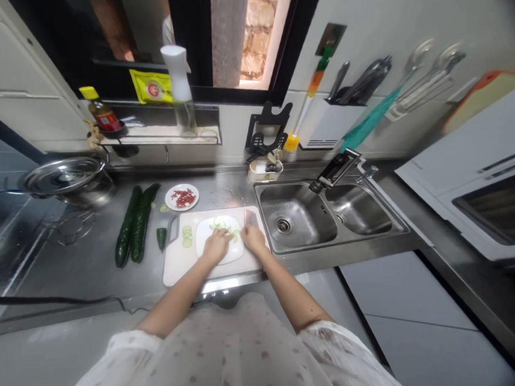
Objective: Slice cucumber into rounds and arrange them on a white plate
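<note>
A white cutting board (177, 267) lies on the steel counter with a white plate (204, 236) on it. Pale green cucumber slices (187, 236) are scattered on the board and plate. My left hand (216, 245) rests curled over the plate, fingers pressed on slices near its far edge. My right hand (253, 237) is closed on the handle of a cleaver (251, 218), whose blade points away from me at the board's right far corner. A short cucumber end (161, 238) lies just left of the board.
Two whole cucumbers (132, 225) lie left of the board. A small dish of red chopped chilli (182, 197) sits behind it. A double sink (326, 215) is on the right, a pot with lid (67, 178) on the left, bottles on a rear shelf.
</note>
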